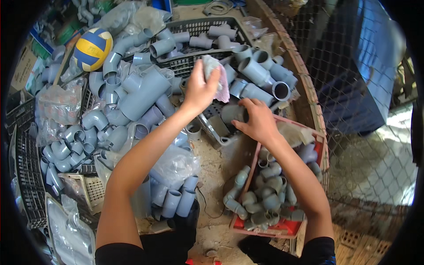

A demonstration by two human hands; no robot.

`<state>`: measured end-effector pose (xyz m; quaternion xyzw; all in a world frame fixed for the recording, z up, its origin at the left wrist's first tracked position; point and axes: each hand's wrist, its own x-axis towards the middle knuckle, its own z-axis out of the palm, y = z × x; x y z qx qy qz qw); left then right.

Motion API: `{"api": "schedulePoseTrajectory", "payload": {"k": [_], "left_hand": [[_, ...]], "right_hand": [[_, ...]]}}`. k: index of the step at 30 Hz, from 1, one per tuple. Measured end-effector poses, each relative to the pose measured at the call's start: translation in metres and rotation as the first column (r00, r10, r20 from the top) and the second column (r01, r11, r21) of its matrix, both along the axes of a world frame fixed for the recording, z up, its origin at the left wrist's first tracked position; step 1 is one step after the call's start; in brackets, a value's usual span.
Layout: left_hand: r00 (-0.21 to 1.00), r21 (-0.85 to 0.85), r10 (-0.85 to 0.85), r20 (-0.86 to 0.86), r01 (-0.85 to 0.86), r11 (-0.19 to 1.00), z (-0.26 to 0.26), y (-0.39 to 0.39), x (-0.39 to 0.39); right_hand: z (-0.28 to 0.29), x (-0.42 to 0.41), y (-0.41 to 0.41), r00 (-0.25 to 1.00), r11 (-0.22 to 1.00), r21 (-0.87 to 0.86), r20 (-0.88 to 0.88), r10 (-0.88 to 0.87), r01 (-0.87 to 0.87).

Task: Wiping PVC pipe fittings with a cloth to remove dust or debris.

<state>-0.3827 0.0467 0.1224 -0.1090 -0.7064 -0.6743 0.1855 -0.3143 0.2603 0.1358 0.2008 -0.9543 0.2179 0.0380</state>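
My left hand [200,87] is raised over the middle of the pile, closed around a crumpled grey and pink cloth [223,82]. To its lower right, my right hand [260,120] grips the end of a grey plastic pipe fitting [229,113], thumb on the near side and fingers over the top. That fitting is partly hidden by the hand. Larger grey pipe fittings [255,71] lie just beyond it, one with its round mouth facing me. Under my right forearm stands a red crate [245,228] of smaller, dusty pipe elbows [273,195].
Grey fittings [145,94] are heaped on the left, some in clear plastic bags [175,165]. A blue and yellow volleyball [93,49] rests on them. Black crates [207,23] stand at the back and far left. A low brick edge [308,86] and wire mesh fence [351,149] bound the right.
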Motion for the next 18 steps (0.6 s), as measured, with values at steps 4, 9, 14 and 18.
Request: {"api": "schedulePoseTrajectory", "payload": {"k": [4, 9, 14, 18], "left_hand": [[0.965, 0.347, 0.156, 0.210, -0.223, 0.911, 0.002, -0.046, -0.042], [0.951, 0.574, 0.193, 0.242, -0.300, 0.762, 0.013, -0.094, -0.063], [0.959, 0.638, 0.133, 0.249, -0.266, 0.722, 0.011, -0.105, -0.074], [0.967, 0.702, 0.132, 0.217, -0.248, 0.668, 0.014, -0.114, -0.068]], "right_hand": [[0.009, -0.067, -0.002, 0.994, 0.995, 0.009, 0.052, 0.101, -0.102], [0.026, -0.218, -0.028, 0.985, 0.996, -0.044, -0.151, -0.082, 0.076], [-0.020, -0.348, -0.027, 0.965, 0.941, 0.214, -0.027, -0.261, 0.260], [-0.065, -0.407, -0.019, 0.950, 0.897, 0.389, 0.138, -0.281, 0.209]]}}
